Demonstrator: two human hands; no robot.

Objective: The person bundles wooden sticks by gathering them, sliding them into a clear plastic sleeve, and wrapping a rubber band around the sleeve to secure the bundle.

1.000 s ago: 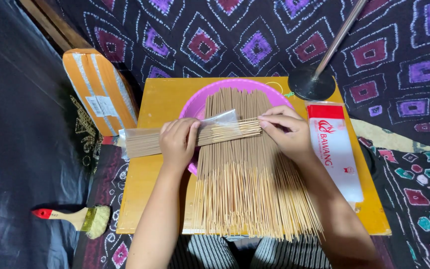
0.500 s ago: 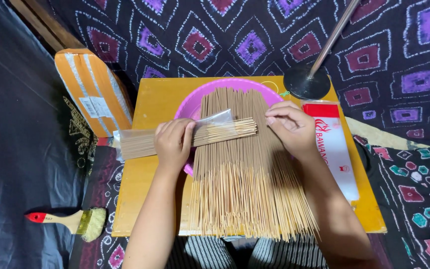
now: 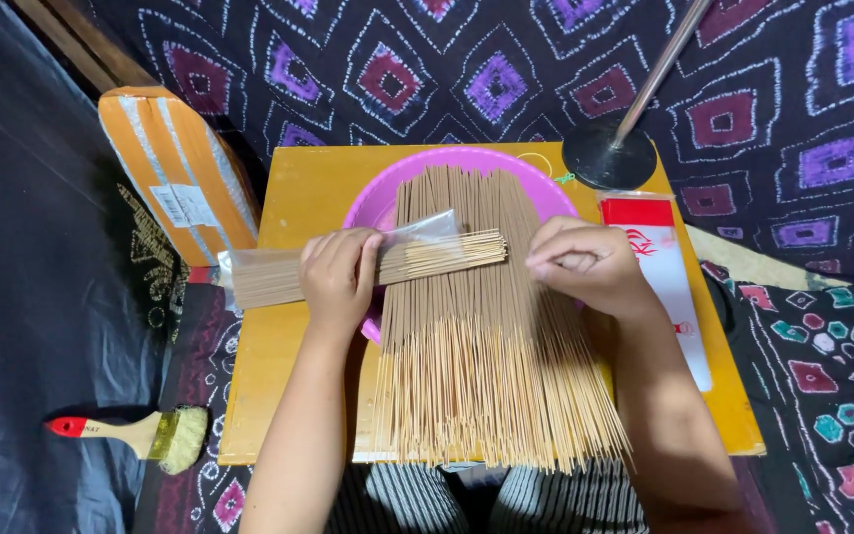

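Inspection from my remote station: left hand [image 3: 340,275] has its grip clamped on a clear plastic sleeve of thin brown incense sticks [image 3: 348,267], lying crosswise near the left edge of the yellow wooden counter [image 3: 289,346]. Right hand [image 3: 585,265], fingers curled together, rests on the loose fan of sticks [image 3: 486,376] over a pink plastic basin [image 3: 368,208].

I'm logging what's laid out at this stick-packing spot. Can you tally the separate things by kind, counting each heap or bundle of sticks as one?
Loose heap of sticks: 1
Stick bundle in a clear sleeve, held by the left hand: 1
Pink bowl: 1
Red-and-white packets: 1
Brushes: 1
Orange taped parcels: 1
Stand bases with pole: 1
Yellow boards: 1
Total: 8
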